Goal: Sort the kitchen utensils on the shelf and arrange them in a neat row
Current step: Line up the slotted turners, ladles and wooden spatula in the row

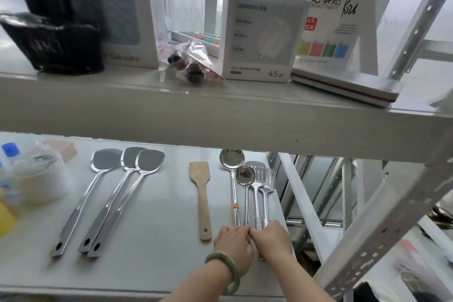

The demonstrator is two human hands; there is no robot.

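On the lower shelf (159, 216) lie three steel spatulas, one at the far left (98, 174) and two overlapping beside it (137, 174). A wooden spatula (201, 193) lies in the middle. To its right, packed side by side, are a large ladle (232, 162), a small ladle (245, 176) and two slotted turners (261, 179). My left hand (232, 245), with a green bangle on the wrist, rests closed over the ladle handles' ends. My right hand (270, 240) is closed over the slotted turners' handle ends. The two hands touch each other.
A plastic tub (41, 179), blue-capped bottles (11, 152) and a yellow item stand at the shelf's left end. The upper shelf (220, 115) overhangs with boxes, a black basket (54, 41) and a plastic bag. Metal rack posts (392, 203) stand to the right.
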